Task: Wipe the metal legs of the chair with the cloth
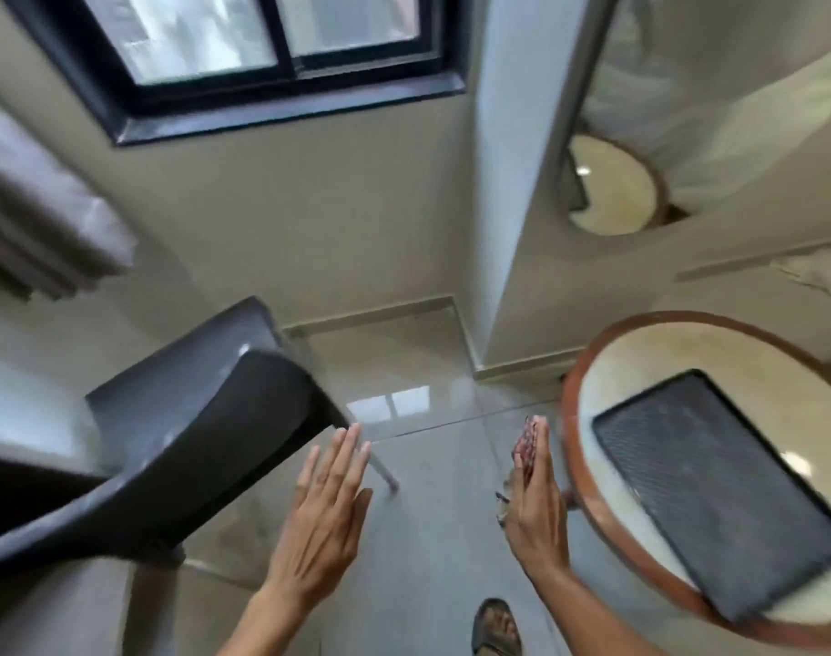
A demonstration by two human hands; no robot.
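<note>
A dark grey chair (191,433) stands at the left on the tiled floor. One thin metal leg (380,459) shows below its right edge; the other legs are hidden by the seat. My left hand (326,508) is flat with fingers apart, its fingertips close to the chair's right edge and that leg, holding nothing. My right hand (536,508) is edge-on just left of the round table, and a red-and-white patterned cloth (524,449) lies against its palm and fingers. The whole frame is blurred.
A round table (588,366) with a wooden rim stands at the right and carries a black rectangular tray (716,490). A wall corner (498,229) juts out ahead, with a window above. A bed edge (20,419) is at the left. My sandalled foot (496,627) is below.
</note>
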